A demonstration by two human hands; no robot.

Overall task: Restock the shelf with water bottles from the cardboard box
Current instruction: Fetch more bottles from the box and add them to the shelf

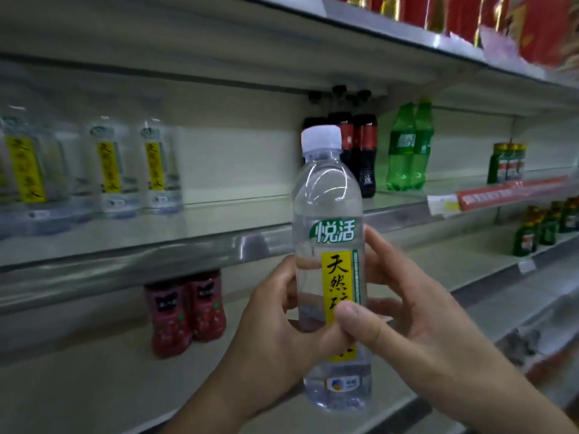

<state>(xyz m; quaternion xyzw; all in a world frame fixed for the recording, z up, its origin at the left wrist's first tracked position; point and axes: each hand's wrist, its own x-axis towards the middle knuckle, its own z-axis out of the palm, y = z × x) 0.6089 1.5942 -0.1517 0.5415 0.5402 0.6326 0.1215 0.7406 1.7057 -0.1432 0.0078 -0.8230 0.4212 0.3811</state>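
Note:
A clear water bottle (329,214) with a white cap and a yellow label stands upright in front of the shelves, held in both hands. My left hand (275,327) grips its lower half from the left. My right hand (398,311) grips it from the right, thumb across the label. Several matching water bottles (131,170) stand in a blurred row at the left of the middle shelf (219,214). The cardboard box is out of view.
Dark cola bottles (360,142) and green soda bottles (410,148) stand on the middle shelf behind and right of the held bottle. Two red bottles (185,311) sit on the lower shelf. Green cans (507,164) and red packages (501,23) are at right.

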